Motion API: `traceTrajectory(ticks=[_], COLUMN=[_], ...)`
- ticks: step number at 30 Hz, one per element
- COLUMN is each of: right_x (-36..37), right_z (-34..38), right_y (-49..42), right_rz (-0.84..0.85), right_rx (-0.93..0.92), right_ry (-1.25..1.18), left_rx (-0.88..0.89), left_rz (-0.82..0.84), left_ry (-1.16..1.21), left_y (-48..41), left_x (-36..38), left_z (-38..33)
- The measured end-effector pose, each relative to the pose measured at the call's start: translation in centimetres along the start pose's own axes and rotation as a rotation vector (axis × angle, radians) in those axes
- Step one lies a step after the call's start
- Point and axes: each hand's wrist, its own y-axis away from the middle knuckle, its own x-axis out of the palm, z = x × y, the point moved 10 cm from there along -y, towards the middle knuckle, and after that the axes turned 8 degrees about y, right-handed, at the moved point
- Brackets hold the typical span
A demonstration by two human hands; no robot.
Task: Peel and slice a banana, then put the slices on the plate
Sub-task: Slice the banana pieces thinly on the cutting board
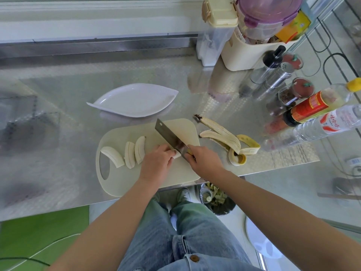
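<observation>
A cream cutting board (pixel 121 184) lies at the steel counter's front edge. Three long peeled banana pieces (pixel 130 154) lie side by side on its left half. My left hand (pixel 157 163) holds down another banana piece (pixel 176 154), mostly hidden under the fingers. My right hand (pixel 204 160) grips the handle of a cleaver (pixel 172 136), whose blade stands on the board right beside that piece. The white leaf-shaped plate (pixel 134 100) sits behind the board with nothing on it. The banana peel (pixel 226 138) lies to the right of the board.
Bottles, spice jars and shakers (pixel 293 98) crowd the counter's right side, with a cream caddy (pixel 244 51) and containers behind them. A waste bin with scraps (pixel 216 200) stands on the floor under the counter edge.
</observation>
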Motion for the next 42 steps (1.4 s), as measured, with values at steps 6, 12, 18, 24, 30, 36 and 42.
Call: traceTrajectory(ticks=[6, 12, 18, 24, 30, 36, 42], right_x=[-1.3, -1.9, -1.6, 0.5, 0.0, -1.6, -1.6], right_z=[-0.3, 0.3, 0.5, 0.0, -0.5, 0.4, 0.7], right_y=[0.0, 0.0, 0.0, 0.2, 0.0, 0.4, 0.2], right_rz=[-0.044, 0.010, 0.028, 0.016, -0.025, 0.001, 0.007], right_rx=[0.016, -0.037, -0.046, -0.018, 0.038, -0.041, -0.049], right_ry=[-0.090, -0.031, 0.027, 0.034, -0.087, -0.058, -0.020], left_rx=[-0.004, -0.009, -0.017, -0.005, 0.009, 0.014, 0.007], left_rz=[0.000, 0.007, 0.009, 0.001, -0.004, -0.026, -0.021], left_ry=[0.006, -0.003, 0.002, 0.007, 0.018, 0.003, 0.005], left_y=[0.1, 0.1, 0.1, 0.1, 0.2, 0.4, 0.3], left_x=[-0.1, -0.2, -0.1, 0.0, -0.1, -0.4, -0.3], left_z=[0.1, 0.0, 0.1, 0.3, 0.1, 0.0, 0.1])
